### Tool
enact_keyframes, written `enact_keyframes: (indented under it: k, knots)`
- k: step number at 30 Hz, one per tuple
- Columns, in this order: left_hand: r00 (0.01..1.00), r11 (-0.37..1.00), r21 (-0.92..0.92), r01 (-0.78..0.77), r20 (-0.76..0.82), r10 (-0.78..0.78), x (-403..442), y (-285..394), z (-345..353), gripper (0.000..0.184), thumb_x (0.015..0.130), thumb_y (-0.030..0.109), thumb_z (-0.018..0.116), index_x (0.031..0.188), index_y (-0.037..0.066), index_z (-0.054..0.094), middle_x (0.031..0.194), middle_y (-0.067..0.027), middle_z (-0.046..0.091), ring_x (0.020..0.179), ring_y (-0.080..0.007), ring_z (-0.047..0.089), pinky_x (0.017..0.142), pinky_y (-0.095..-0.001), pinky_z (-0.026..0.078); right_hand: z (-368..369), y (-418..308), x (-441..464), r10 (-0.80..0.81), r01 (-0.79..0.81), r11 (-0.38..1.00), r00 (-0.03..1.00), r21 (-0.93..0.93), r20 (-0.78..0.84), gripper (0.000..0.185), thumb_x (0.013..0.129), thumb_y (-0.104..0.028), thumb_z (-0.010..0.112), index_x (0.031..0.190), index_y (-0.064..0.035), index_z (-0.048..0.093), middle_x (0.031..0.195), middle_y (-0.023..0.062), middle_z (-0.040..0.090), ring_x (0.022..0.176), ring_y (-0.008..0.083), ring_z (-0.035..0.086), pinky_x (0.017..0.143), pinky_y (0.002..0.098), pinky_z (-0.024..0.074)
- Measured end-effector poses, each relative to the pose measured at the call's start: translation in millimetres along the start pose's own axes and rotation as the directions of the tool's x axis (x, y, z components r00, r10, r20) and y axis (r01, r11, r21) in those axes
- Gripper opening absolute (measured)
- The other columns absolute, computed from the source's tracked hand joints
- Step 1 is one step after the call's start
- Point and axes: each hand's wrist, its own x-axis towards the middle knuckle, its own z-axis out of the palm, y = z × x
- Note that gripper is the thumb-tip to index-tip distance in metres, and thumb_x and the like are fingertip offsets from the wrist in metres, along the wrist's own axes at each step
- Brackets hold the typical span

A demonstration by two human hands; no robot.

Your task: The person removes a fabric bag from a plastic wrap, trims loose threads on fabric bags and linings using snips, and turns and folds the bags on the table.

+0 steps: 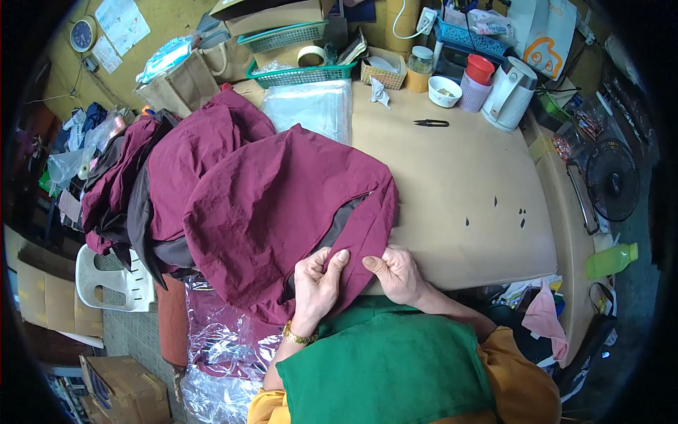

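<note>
A maroon jacket (261,191) with dark grey lining lies bunched over the left part of the table, its near edge hanging toward my lap. My left hand (319,283) pinches the cloth beside a zipped opening where dark lining shows. To its right, my right hand (395,274) grips the same jacket's edge between thumb and fingers. The cloth between the two hands is drawn fairly flat. Most of my fingers are hidden under the fabric. Black thread snips (431,123) lie apart from both hands, farther back on the table.
Several small dark bits (522,212) lie on the brown tabletop (466,169). Along the back stand a white kettle (510,93), a purple cup (474,93), a white bowl (444,92), a jar (419,69) and green baskets (304,73). Plastic-wrapped garments (222,339) hang at lower left, near a white stool (116,283).
</note>
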Motion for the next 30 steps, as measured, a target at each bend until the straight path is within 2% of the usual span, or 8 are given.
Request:
enact_keyframes:
  k: [12, 17, 18, 19, 21, 22, 27, 30]
  knots:
    - [0.997, 0.972, -0.222, 0.076, 0.014, -0.075, 4, -19, 1, 0.033, 0.100, 0.018, 0.057, 0.071, 0.003, 0.053, 0.070, 0.0102, 0.043, 0.065, -0.0017, 0.033, 0.055, -0.0210, 0.030, -3, -16, 9, 0.086, -0.087, 0.995, 0.996, 0.045, 0.021, 0.045, 0.097, -0.030, 0.058, 0.064, -0.0002, 0.049, 0.060, 0.0170, 0.050, 0.054, 0.0273, 0.047, 0.055, 0.0407, 0.0363]
    - [0.998, 0.999, 0.007, -0.037, 0.054, 0.037, 10, -6, 9, 0.024, 0.093, 0.019, 0.067, 0.093, -0.006, 0.067, 0.074, 0.0016, 0.065, 0.069, -0.0052, 0.054, 0.062, -0.0274, 0.047, -5, 20, 7, -0.016, 0.016, 1.000, 1.000, 0.000, -0.011, 0.045, 0.097, -0.027, 0.058, 0.063, 0.0000, 0.049, 0.057, 0.0157, 0.049, 0.052, 0.0227, 0.046, 0.053, 0.0394, 0.0362]
    - [0.991, 0.997, 0.044, -0.060, 0.118, 0.055, 14, 8, 5, 0.031, 0.087, 0.014, 0.071, 0.108, -0.007, 0.066, 0.078, -0.0101, 0.071, 0.073, -0.0118, 0.064, 0.069, -0.0304, 0.052, -10, 13, 7, 0.136, -0.136, 0.991, 0.991, -0.014, -0.001, 0.045, 0.097, -0.027, 0.058, 0.062, -0.0004, 0.049, 0.055, 0.0123, 0.048, 0.052, 0.0186, 0.044, 0.051, 0.0379, 0.0355]
    - [0.960, 0.844, 0.508, 0.173, 0.104, -0.259, 14, 27, -2, 0.030, 0.084, 0.011, 0.073, 0.108, -0.006, 0.064, 0.085, -0.0154, 0.069, 0.077, -0.0218, 0.066, 0.073, -0.0336, 0.052, -14, 11, 8, 0.282, -0.281, 0.959, 0.959, -0.032, 0.018, 0.045, 0.097, -0.026, 0.059, 0.061, -0.0008, 0.048, 0.054, 0.0088, 0.047, 0.051, 0.0145, 0.043, 0.049, 0.0364, 0.0347]
    - [0.954, 0.785, 0.547, -0.292, 0.109, 0.279, 14, 8, -5, 0.026, 0.082, 0.010, 0.074, 0.102, -0.002, 0.062, 0.095, -0.0143, 0.067, 0.085, -0.0201, 0.065, 0.076, -0.0328, 0.053, -17, 44, 8, 0.305, -0.309, 0.950, 0.948, -0.034, -0.087, 0.046, 0.096, -0.026, 0.062, 0.059, -0.0031, 0.046, 0.054, 0.0011, 0.043, 0.054, 0.0083, 0.039, 0.047, 0.0331, 0.0320]
    - [0.945, 0.832, 0.453, -0.321, 0.094, 0.314, 17, 11, -10, 0.027, 0.083, 0.010, 0.072, 0.105, 0.000, 0.060, 0.100, -0.0137, 0.064, 0.091, -0.0273, 0.064, 0.077, -0.0356, 0.052, -21, 46, 10, 0.339, -0.345, 0.936, 0.937, -0.070, -0.089, 0.046, 0.095, -0.025, 0.063, 0.058, -0.0042, 0.044, 0.054, -0.0010, 0.042, 0.054, 0.0072, 0.037, 0.046, 0.0324, 0.0306]
    - [0.792, 0.610, 0.621, -0.493, 0.030, 0.610, 62, 62, -109, 0.016, 0.081, 0.003, 0.069, 0.096, 0.001, 0.065, 0.092, -0.0117, 0.065, 0.086, -0.0241, 0.064, 0.075, -0.0316, 0.051, -47, 36, 8, 0.204, -0.250, 0.926, 0.962, -0.282, -0.184, 0.049, 0.096, -0.018, 0.063, 0.058, -0.0073, 0.034, 0.056, -0.0048, 0.032, 0.056, 0.0049, 0.029, 0.047, 0.0287, 0.0234]
    - [0.676, 0.407, 0.852, -0.328, -0.089, 0.732, 112, 86, -197, 0.011, 0.083, 0.004, 0.065, 0.094, 0.002, 0.067, 0.091, -0.0111, 0.065, 0.080, -0.0226, 0.064, 0.073, -0.0313, 0.051, -56, 58, -4, 0.188, -0.230, 0.963, 0.948, -0.143, -0.259, 0.048, 0.097, -0.019, 0.061, 0.059, -0.0077, 0.033, 0.057, -0.0052, 0.030, 0.056, 0.0052, 0.026, 0.048, 0.0290, 0.0210]
